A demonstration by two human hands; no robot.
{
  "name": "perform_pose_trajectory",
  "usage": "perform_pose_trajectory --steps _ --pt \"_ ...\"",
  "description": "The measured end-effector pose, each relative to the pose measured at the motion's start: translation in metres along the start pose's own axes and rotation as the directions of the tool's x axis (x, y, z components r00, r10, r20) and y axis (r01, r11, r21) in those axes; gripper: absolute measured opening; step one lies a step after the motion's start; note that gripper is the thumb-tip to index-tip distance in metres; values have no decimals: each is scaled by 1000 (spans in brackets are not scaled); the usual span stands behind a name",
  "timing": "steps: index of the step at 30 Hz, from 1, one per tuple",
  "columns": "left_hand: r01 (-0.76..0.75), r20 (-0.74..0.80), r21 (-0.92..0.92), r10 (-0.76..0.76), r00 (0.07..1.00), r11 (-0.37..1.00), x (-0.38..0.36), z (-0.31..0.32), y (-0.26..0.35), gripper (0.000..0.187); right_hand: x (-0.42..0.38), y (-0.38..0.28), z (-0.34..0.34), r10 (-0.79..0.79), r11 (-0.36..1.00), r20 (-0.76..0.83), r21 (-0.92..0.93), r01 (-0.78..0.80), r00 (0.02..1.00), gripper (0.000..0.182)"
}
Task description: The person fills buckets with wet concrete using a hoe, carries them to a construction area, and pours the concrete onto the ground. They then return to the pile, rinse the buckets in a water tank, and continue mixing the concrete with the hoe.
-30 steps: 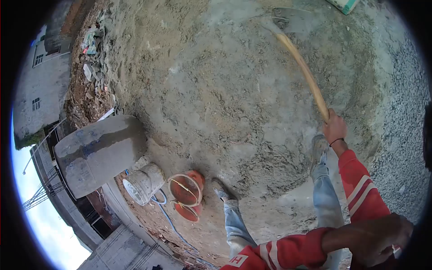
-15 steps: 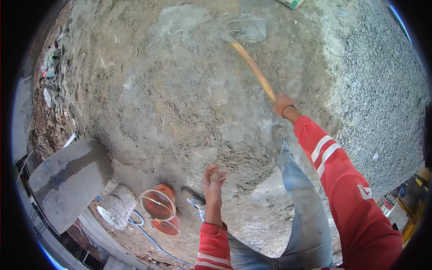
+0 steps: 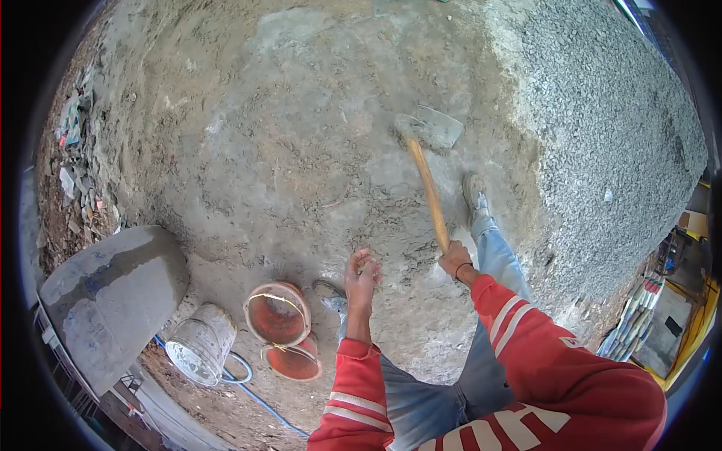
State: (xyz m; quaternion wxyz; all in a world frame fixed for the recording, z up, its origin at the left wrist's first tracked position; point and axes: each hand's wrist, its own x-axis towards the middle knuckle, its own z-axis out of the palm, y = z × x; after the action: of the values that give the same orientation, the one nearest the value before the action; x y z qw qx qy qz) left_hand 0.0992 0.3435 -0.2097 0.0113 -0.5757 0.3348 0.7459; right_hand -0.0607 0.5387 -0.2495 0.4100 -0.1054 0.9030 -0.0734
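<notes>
My right hand (image 3: 456,260) is wrapped round the lower end of a wooden handle (image 3: 429,194). At the handle's far end a wide metal blade (image 3: 438,128), smeared with grey, lies on the muddy ground (image 3: 278,165). My left hand (image 3: 362,275) hangs over the ground in front of my legs, fingers loosely curled and apart, with nothing in it. To the left of that hand stand two orange buckets, a larger one (image 3: 277,316) and a smaller one (image 3: 292,361).
A white, stained bucket (image 3: 200,346) and a blue hose (image 3: 263,402) are at the lower left. Beyond them is a grey wheelbarrow tray (image 3: 116,297). Grey gravel (image 3: 609,143) covers the right side. Rubble (image 3: 75,188) lies at the far left.
My right hand has drawn the handle and blade back towards my body. My left hand has risen slightly. The view has shifted, and my right foot has stepped forward.
</notes>
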Motion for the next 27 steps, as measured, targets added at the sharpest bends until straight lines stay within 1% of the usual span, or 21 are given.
perform_pose_trajectory --steps 1,2,3,4,5,7,10,11,12,14,16,18,19,20,21,22,23,24,25,26,27 --pt "29 41 27 -30 999 999 1 5 -12 34 -6 38 42 75 997 -33 -3 -75 997 28" --pt "23 45 32 -25 999 999 6 17 -28 34 -35 35 41 116 988 89 88 -124 989 29" --pt "129 43 53 -131 990 990 15 34 -48 37 -59 43 51 168 981 207 58 -184 964 36" --pt "233 36 74 -236 971 970 27 51 -68 40 -90 53 64 206 975 199 40 -218 958 34" --pt "220 36 70 -223 974 973 41 73 -85 40 -116 57 62 260 951 311 80 -298 914 33" --pt "347 -12 135 -348 937 928 65 111 -129 38 -167 93 84 236 956 253 116 -271 938 26" --pt "357 -59 143 -353 934 923 95 148 -215 32 -184 136 50 195 962 302 127 -242 933 25" --pt "327 -273 179 -273 923 928 85 174 -231 24 -177 148 32 211 958 329 117 -262 921 25" --pt "336 -289 191 -275 917 922 82 188 -231 24 -171 160 18 222 956 353 106 -274 909 24" --pt "371 -407 373 -209 889 851 83 221 -213 21 -156 175 3 215 956 368 110 -272 904 24" --pt "259 -345 295 -150 926 920 87 258 -160 20 -128 169 -21 173 962 285 159 -224 943 25" --pt "55 -206 183 -17 978 982 119 293 -111 14 -75 156 -35 118 972 135 185 -142 984 26" --pt "-53 -126 197 79 989 979 142 312 -82 12 -40 145 -51 108 973 124 189 -130 986 32" --pt "-194 -33 119 199 979 974 164 332 -54 16 -1 137 -61 76 980 99 178 -92 992 38" --pt "-210 -19 161 216 976 964 183 355 -22 24 39 122 -83 64 982 26 175 -68 998 40" --pt "-309 13 219 313 950 926 206 374 -1 31 82 112 -94 44 981 -61 191 -31 997 32" --pt "-423 46 317 432 901 849 232 391 12 39 124 99 -114 0 990 -123 138 17 992 32" --pt "-412 51 395 429 902 821 249 407 26 40 167 92 -120 -72 988 -208 117 97 975 32" --pt "-353 39 514 389 920 782 261 419 36 39 198 79 -140 -93 983 -199 136 121 976 30" --pt "-288 23 622 350 936 728 276 428 42 39 227 69 -145 -68 992 -160 99 84 985 30" --pt "-278 15 611 340 940 741 317 424 31 39 241 61 -145 -41 997 -120 60 48 992 31"
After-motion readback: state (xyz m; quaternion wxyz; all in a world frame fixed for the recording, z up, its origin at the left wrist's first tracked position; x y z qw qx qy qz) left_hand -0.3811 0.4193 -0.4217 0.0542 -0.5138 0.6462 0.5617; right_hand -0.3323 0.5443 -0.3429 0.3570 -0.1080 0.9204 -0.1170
